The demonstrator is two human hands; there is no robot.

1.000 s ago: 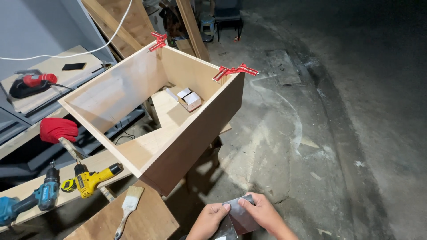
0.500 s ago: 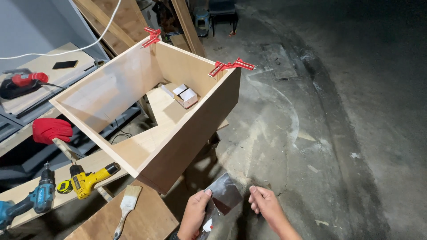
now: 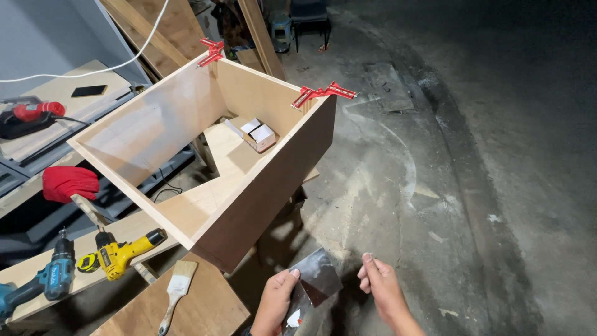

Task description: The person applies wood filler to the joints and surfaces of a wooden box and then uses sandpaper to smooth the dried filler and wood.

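**Loose grip on a small bag beside a half-built box**

Dusty concrete floor [image 3: 472,186] fills the right and far side of the workshop, with benches and boards crowding the left.

At far left a red power tool [image 3: 31,115] and a dark phone [image 3: 88,91] lie on a pale bench. Nearer, a red cloth [image 3: 68,182] sits beside a plank carrying a blue drill [image 3: 43,283] and a yellow drill [image 3: 121,252], and a paintbrush [image 3: 176,289] rests on a board close to the person. In the middle stands an open plywood box [image 3: 261,186], its two far corners held by red corner clamps [image 3: 323,93], with a small cardboard carton [image 3: 258,135] inside.

Near the bottom edge, the left hand [image 3: 273,302] pinches a small clear plastic bag [image 3: 314,283] by one corner, thumb over the film; whatever dark and white contents it holds are too small to make out. The right hand [image 3: 379,283] is just beside the bag and apart from it, its thumb and forefinger pressed together as if holding something tiny, though I cannot tell whether anything is there.

Risks, as I judge them: the bag hangs from a one-corner pinch over bare floor, so it could slip or spill, and small pieces would be hard to find in the dust. The drills lie near the plank's edge, where a nudge could tip them. Bumping the box could shift the clamped corners.
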